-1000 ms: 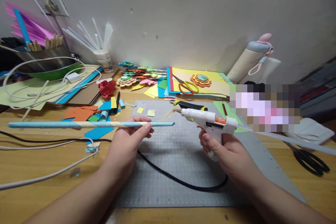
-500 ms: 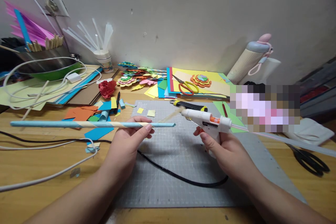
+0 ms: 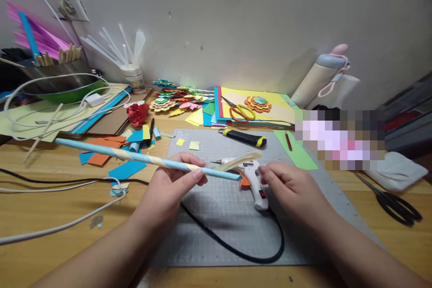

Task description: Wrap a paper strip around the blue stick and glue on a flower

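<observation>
My left hand [image 3: 180, 180] pinches a thin paper tube [image 3: 130, 156], light blue with a cream spiral band. The tube slants, its right end lower. From near my fingertips a loose cream paper strip [image 3: 241, 160] stretches right. Behind it, on the grey cutting mat [image 3: 216, 238], lies a white glue gun [image 3: 253, 182] with an orange trigger, nozzle to the left. My right hand [image 3: 286, 184] is beside the gun's rear with curled, closed fingers; whether anything is between them I cannot make out.
A black-and-yellow utility knife [image 3: 245, 137] lies at the mat's far edge. Black scissors [image 3: 396, 204] rest at right. Paper scraps [image 3: 104, 148], a red paper flower [image 3: 137, 114] and layered paper flowers [image 3: 165, 104] are at the back left. A black cord [image 3: 229, 247] loops over the mat.
The glue gun has gone from my right hand down onto the mat. My left hand has shifted the tube right and tilted its right end down.
</observation>
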The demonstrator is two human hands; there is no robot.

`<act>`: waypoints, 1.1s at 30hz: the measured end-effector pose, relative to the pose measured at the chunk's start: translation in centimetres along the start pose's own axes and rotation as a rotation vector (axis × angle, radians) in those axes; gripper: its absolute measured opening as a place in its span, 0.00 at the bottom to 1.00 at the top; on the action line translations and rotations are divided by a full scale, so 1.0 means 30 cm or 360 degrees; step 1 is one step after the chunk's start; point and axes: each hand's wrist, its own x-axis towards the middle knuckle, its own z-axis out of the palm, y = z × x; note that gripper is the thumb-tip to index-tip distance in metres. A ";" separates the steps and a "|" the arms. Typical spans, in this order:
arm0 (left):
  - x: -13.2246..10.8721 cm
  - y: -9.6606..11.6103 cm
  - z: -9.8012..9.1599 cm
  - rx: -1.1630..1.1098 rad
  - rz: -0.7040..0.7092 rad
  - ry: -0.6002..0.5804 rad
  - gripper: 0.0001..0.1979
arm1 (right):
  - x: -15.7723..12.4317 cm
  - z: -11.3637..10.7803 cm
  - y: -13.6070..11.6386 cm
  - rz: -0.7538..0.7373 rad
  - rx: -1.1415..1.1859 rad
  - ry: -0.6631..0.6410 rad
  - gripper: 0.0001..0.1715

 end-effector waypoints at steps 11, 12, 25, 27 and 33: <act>-0.002 -0.029 -0.001 0.0043 -0.0120 -0.0193 0.06 | -0.036 0.022 -0.045 0.0135 0.1597 -0.0385 0.17; -0.002 -0.030 0.002 0.0038 -0.0127 -0.0195 0.06 | -0.036 0.023 -0.045 0.0164 0.1596 -0.0384 0.16; 0.016 0.032 0.017 -0.0730 -0.0218 0.0019 0.08 | -0.042 0.036 -0.040 0.0465 0.1762 -0.0398 0.16; 0.020 0.032 0.018 -0.0766 -0.0190 0.0087 0.08 | -0.040 0.038 -0.040 0.0468 0.1749 -0.0381 0.16; 0.025 0.025 0.005 -0.0704 -0.0071 0.0130 0.07 | -0.034 0.036 -0.039 0.0509 0.1854 -0.0365 0.13</act>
